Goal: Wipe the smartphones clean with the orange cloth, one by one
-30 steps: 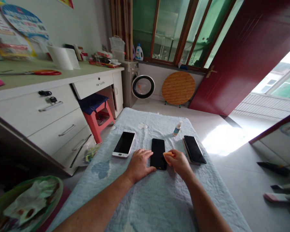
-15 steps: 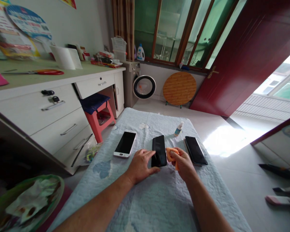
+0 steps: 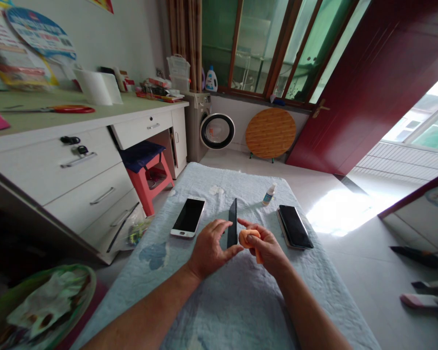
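A black phone (image 3: 233,224) is tilted up on its long edge at the middle of the cloth-covered table (image 3: 219,181). My left hand (image 3: 212,247) grips it from the left, fingertips at the side and thumb at the near end. My right hand (image 3: 264,245) is closed on an orange cloth (image 3: 249,238), with a finger reaching to the phone's right side. To the left lies a white phone (image 3: 189,217) with a dark screen. Another black phone (image 3: 295,227) rests on the right, on top of something pale. A small spray bottle (image 3: 269,194) stands behind my right hand.
A desk with drawers (image 3: 83,165) runs along the left, with a red stool (image 3: 149,177) beside it. The waste basket (image 3: 89,296) is at the lower left. Farther back are a washing machine (image 3: 195,121) with its door open and a round wooden board (image 3: 270,132).
The middle phone has gone from lying nearly flat to standing on its edge. My left hand has closed on it, and my right hand with the orange cloth has moved left.
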{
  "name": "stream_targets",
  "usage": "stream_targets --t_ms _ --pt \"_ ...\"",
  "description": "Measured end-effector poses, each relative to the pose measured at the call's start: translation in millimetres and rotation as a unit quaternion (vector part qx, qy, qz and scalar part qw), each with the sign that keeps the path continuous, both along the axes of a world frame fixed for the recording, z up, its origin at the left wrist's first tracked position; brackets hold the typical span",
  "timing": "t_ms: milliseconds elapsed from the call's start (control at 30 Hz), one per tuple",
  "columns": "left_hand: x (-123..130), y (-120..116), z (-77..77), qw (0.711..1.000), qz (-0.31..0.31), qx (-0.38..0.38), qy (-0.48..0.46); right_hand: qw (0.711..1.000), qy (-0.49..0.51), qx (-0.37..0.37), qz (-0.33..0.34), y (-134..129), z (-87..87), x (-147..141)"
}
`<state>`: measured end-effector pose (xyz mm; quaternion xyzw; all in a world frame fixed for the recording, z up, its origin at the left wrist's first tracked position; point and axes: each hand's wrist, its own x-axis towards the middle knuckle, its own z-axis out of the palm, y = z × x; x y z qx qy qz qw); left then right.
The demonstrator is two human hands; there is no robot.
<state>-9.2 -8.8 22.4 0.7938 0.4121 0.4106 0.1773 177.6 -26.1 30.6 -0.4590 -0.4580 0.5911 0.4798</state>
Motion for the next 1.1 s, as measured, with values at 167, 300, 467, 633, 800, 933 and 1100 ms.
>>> stream_targets --t_ms 167,300,467,633,800,933,1100 --pt "2.4 -2.9 -0.8 0.999 0.014 -0.031 0.008 0.999 0.009 0.0 0.033 0.5 -1.3 -1.2" --pt "4.2 -3.0 -2.4 0.998 0.039 -0.054 -0.012 0.999 0.027 0.001 0.035 2.3 -6.4 -2.0" --pt "4.6 -2.1 -0.7 0.99 0.068 -0.11 -0.058 0.999 -0.025 -0.026 -0.014 5.7 -13.6 -2.5" --pt "7.3 -1.8 -5.1 0.969 0.032 -0.199 -0.141 0.997 -0.058 -0.027 -0.052 7.3 -14.5 -1.0" --pt "10.1 -0.8 -12.8 0.952 -0.007 -0.263 -0.155 0.991 -0.107 0.0 -0.079 9.2 -19.3 2.7" --pt "9.9 -0.4 -14.2 0.945 -0.036 -0.294 -0.136 0.983 -0.154 0.016 -0.097 10.8 -27.5 5.9" --pt "9.3 -0.8 -13.0 0.955 -0.02 -0.292 -0.047 0.971 -0.22 0.015 -0.09 11.9 -33.0 8.2"
